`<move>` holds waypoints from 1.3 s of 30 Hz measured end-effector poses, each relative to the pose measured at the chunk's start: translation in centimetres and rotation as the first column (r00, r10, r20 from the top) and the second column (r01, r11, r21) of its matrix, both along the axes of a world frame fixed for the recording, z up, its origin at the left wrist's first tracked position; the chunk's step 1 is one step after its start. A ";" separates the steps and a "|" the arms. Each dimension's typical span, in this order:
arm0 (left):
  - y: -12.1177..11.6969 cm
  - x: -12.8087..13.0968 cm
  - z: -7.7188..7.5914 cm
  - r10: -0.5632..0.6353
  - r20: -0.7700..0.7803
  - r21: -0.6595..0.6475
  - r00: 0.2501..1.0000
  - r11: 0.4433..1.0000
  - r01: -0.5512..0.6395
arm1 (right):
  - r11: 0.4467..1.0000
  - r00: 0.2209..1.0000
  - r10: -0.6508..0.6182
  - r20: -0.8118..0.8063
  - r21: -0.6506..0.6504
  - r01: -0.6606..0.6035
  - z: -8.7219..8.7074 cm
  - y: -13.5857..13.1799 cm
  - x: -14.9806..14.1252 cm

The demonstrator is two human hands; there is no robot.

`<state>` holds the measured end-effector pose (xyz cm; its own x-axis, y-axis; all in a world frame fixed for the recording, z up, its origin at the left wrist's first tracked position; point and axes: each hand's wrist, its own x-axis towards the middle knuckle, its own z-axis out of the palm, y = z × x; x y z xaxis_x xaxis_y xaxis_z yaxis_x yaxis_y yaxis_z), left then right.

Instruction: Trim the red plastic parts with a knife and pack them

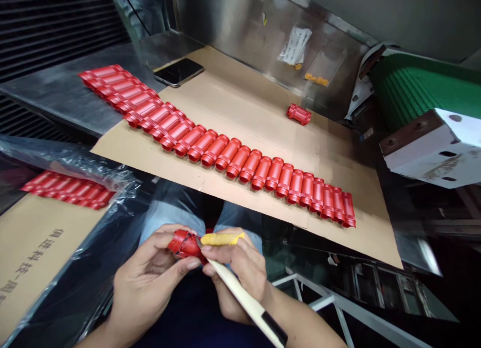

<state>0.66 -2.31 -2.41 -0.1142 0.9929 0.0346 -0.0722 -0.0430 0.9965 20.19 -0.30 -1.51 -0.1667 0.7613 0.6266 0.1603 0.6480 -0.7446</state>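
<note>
My left hand (150, 278) pinches a red ribbed tubular part (187, 244) in front of my lap. Dark cut-outs show on the part's side. My right hand (240, 270) is closed on a slim tool with a long cream handle (236, 288) and a black band near its rear end. The tool's small tip meets the right end of the red part; its exact shape is hard to make out. A yellow cover (221, 238) wraps one right finger, which lies by the tip. The right fingertips also touch or nearly touch the part.
A long row of red tubes (215, 150) lies along cardboard (248, 107) on a metal table. Behind are a phone (179, 72), a single red part (299, 114) and small bags (295, 45). A green conveyor belt (428, 87) stands right; a plastic-lined carton (41, 248) with red tubes stands left.
</note>
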 end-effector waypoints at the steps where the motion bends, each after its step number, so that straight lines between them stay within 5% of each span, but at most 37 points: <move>1: 0.0 0.0 0.0 0.004 -0.002 0.001 1.000 1.000 -0.004 | 1.000 1.000 -0.001 0.006 -0.004 0.001 0.1 0.0 0.1; 14: 0.7 -0.4 0.6 0.063 -0.049 0.042 0.997 0.997 -0.061 | 0.997 0.998 0.029 0.051 -0.071 -0.025 2.1 0.1 1.6; 29: 0.7 -0.2 0.3 -0.053 -0.024 0.111 0.998 0.992 0.055 | 0.997 0.996 0.076 0.049 0.024 -0.078 1.2 0.7 1.1; 39: 0.6 -0.1 0.5 -0.032 -0.002 0.040 0.999 0.999 0.032 | 0.986 0.982 0.167 0.090 0.001 -0.168 0.3 1.4 1.4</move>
<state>0.57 -1.71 -1.86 -0.0820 0.9939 0.0742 -0.0729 -0.0803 0.9941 21.62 1.10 -1.17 -0.3472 0.7126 0.6096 0.1149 0.6775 -0.7265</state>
